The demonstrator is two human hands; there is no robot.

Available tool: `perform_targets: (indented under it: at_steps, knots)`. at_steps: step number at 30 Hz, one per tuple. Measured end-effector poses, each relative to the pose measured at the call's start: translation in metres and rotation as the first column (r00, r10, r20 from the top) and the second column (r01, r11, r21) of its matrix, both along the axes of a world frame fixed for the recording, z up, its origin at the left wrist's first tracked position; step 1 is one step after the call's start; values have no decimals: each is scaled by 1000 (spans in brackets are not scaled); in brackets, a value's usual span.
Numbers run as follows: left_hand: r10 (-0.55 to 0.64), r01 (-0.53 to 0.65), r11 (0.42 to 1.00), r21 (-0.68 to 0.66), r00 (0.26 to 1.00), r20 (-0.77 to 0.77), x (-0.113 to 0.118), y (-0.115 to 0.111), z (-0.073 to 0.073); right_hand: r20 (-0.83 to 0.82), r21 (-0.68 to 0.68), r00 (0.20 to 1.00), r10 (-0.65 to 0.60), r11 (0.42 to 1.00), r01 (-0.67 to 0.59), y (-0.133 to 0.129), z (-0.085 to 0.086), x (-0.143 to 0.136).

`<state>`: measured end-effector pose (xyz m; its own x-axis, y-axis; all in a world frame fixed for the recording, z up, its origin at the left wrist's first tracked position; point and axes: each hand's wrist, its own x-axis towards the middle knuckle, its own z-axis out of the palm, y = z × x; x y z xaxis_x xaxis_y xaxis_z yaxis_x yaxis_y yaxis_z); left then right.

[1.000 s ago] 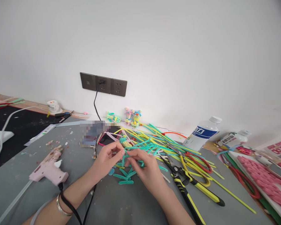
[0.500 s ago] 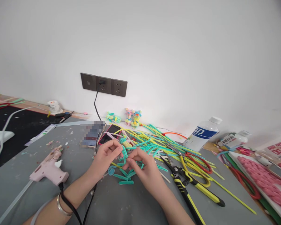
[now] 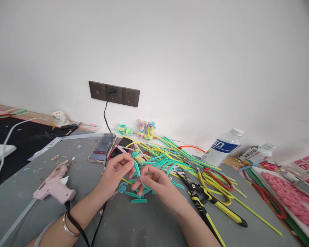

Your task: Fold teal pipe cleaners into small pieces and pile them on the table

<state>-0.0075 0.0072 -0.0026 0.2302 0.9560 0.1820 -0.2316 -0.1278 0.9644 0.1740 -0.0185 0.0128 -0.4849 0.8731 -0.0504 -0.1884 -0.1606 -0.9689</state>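
Between my hands is a bent teal pipe cleaner (image 3: 137,169). My left hand (image 3: 119,171) pinches its upper end between thumb and fingertips. Lower down, my right hand (image 3: 154,180) has thumb and fingers closed on the same pipe cleaner. Short folded teal pieces (image 3: 139,200) and a small teal coil (image 3: 122,187) lie on the grey table just under my hands. Right behind them sits a small yellow and teal pipe cleaner figure (image 3: 138,156), partly hidden.
A pink glue gun (image 3: 55,187) with its cord lies left. Yellow-black pliers (image 3: 208,199), red-handled scissors (image 3: 218,176) and loose pipe cleaners (image 3: 170,151) spread to the right. A water bottle (image 3: 222,147) and finished figures (image 3: 146,129) stand along the wall.
My right hand has shifted slightly and curled its fingers further around the lower part of the teal pipe cleaner. My left hand keeps its pinch in nearly the same place.
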Motion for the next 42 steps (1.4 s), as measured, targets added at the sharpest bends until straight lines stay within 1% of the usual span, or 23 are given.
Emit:
perform_targets:
  at_steps: [4, 8, 11, 15, 17, 21, 28, 31, 33, 38, 42]
  knots:
    - [-14, 14, 1000, -12, 999, 40, 0, -1, 2, 4, -20, 1000, -29, 999, 29, 1, -3, -1]
    - [-22, 25, 999, -41, 997, 71, 0, -1, 1, 18, -39, 1000, -4, 999, 5, 1, -4, 1]
    - [-27, 30, 999, -40, 997, 73, 0, 0, -1, -21, -92, 1000, 5, 996, -7, 3, -4, 6]
    - [-55, 56, 998, -10, 997, 59, -1, 1, -3, -80, -173, 994, 70, 981, -83, 5, -4, 12]
    - [-65, 65, 998, 1, 996, 62, -2, 2, -2, -95, -188, 990, 106, 975, -122, 5, -4, 14]
    - [-84, 81, 996, 31, 993, 88, -2, 2, -3, -106, -195, 984, 141, 968, -160, 5, -2, 15]
    - [-241, 234, 970, 62, 954, 180, 0, 1, 0, -120, -208, 970, 212, 950, -233, 3, 1, 16]
    - [-311, 316, 949, 15, 922, 232, 1, -1, 3, -137, -215, 964, 228, 943, -253, 3, 1, 15]
    - [-337, 353, 936, -13, 902, 269, 1, -3, 5, -138, -217, 963, 231, 942, -256, 3, 1, 15]
    - [-320, 347, 937, -33, 896, 308, 2, -5, 8, -127, -206, 965, 229, 946, -252, 3, 0, 16]
    - [-263, 293, 954, -66, 921, 286, 2, -4, 8, -125, -200, 964, 236, 945, -258, 3, -2, 17]
